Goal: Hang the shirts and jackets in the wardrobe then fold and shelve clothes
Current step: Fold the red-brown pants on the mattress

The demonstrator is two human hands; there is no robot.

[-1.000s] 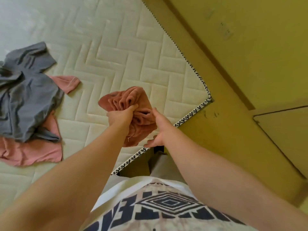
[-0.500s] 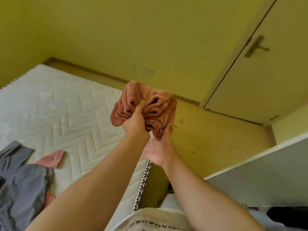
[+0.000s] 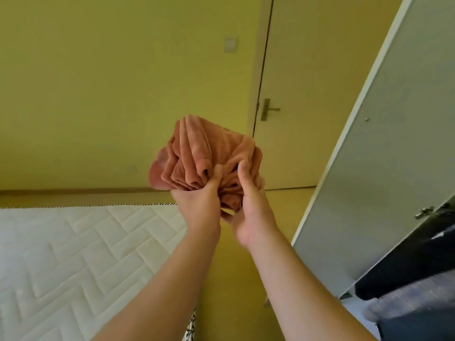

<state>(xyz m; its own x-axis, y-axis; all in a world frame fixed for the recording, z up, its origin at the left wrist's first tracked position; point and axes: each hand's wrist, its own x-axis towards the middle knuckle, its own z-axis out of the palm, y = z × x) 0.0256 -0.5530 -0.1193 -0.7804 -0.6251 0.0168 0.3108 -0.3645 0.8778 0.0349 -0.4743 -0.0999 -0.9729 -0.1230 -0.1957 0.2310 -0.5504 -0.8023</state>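
I hold the pink garment (image 3: 204,153) bunched into a thick wad of folds, up in the air at arm's length, touching nothing but my hands. My left hand (image 3: 199,203) grips its lower left side, the thumb (image 3: 216,172) pressed into the pleats. My right hand (image 3: 251,212) clasps it from the right and below, its thumb (image 3: 242,168) pushed up into the cloth just beside the left one. The rest of my fingers curl behind the bundle, and I cannot tell how they lie. Behind the wad stands the yellow wall (image 3: 123,94), with the closed door (image 3: 295,94) and its handle (image 3: 268,110) just past the garment's right edge. Below and to my left lies the quilted mattress (image 3: 73,254). Its far edge runs level under the baseboard (image 3: 73,193), and its patterned trim drops away near my left forearm. To my right the grey wardrobe door (image 3: 394,168) slants steeply, its pale edge leaning toward my right arm, with a hinge (image 3: 424,212) and dark clothes (image 3: 406,279) low beside it. Between the mattress edge and that panel a strip of yellow floor (image 3: 283,205) shows beneath my wrists.
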